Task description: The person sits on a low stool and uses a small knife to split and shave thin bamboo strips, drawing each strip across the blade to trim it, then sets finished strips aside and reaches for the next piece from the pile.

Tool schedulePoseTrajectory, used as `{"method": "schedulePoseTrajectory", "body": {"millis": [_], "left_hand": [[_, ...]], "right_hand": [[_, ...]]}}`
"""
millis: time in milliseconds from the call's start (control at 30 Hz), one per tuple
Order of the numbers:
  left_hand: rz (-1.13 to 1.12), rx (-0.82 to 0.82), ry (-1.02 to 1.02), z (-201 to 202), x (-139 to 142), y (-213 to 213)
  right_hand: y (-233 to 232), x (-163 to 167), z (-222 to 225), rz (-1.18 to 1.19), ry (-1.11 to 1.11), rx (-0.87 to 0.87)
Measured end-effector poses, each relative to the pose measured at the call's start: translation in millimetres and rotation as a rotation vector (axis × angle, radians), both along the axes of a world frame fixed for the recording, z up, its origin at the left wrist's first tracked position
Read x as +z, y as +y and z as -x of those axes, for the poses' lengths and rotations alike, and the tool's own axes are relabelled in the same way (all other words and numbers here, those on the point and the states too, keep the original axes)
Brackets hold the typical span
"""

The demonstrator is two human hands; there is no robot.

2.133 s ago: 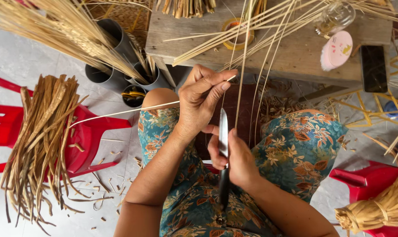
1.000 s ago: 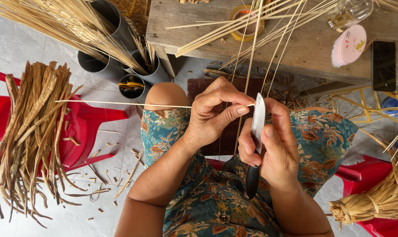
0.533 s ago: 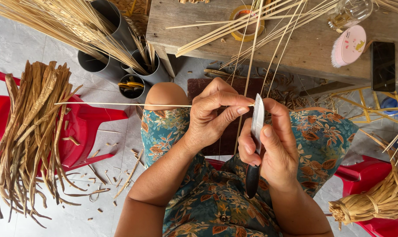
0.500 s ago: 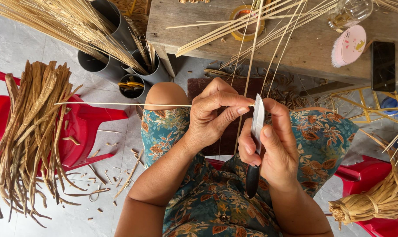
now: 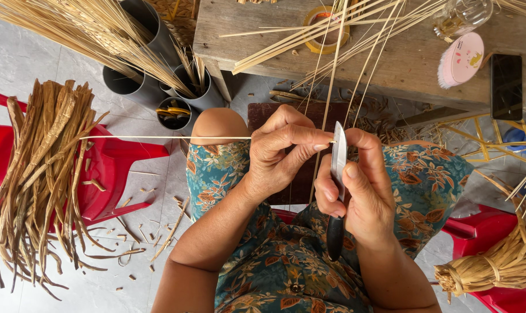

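Head view: left hand (image 5: 280,153) pinching thin pale straw sliver (image 5: 176,137) running toward 9 o'clock, right hand (image 5: 358,194) clenched on upright black-handled steel knife (image 5: 338,156) at sliver's end, trimming judged midway, shavings on grey floor (image 5: 158,232), brown fibre bundle (image 5: 40,168) unworked.

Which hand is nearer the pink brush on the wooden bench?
Right. The right hand, holding the knife, sits below and just left of the pink brush; the left hand, pinching the thin stick, is farther left.
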State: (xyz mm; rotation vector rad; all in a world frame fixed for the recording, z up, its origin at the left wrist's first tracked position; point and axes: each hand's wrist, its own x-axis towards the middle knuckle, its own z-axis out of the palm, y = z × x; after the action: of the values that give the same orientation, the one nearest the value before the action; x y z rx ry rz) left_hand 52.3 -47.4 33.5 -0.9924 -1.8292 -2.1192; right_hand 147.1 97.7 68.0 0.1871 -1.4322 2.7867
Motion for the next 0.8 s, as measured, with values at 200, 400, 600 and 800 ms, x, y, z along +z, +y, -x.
{"method": "schedulePoseTrajectory", "body": {"millis": [200,400,600,800], "left_hand": [[0.039,-0.012,0.004,-0.1,11.5,-3.1],[0.172,0.046,0.102,1.7,23.7,-11.8],[0.155,0.03,0.027,-4.3,32.4,-4.8],[0.261,0.002,0.107,-1.9,43.7,-13.9]], "right_hand": [[2.1,-1.4,1.2,0.037,-0.021,0.012],[13.7,3.0,-0.5,0.072,-0.028,0.038],[10.6,-1.4,1.2,0.113,-0.037,0.091],[27.9,2.7,-3.2,0.139,-0.001,0.085]]}}
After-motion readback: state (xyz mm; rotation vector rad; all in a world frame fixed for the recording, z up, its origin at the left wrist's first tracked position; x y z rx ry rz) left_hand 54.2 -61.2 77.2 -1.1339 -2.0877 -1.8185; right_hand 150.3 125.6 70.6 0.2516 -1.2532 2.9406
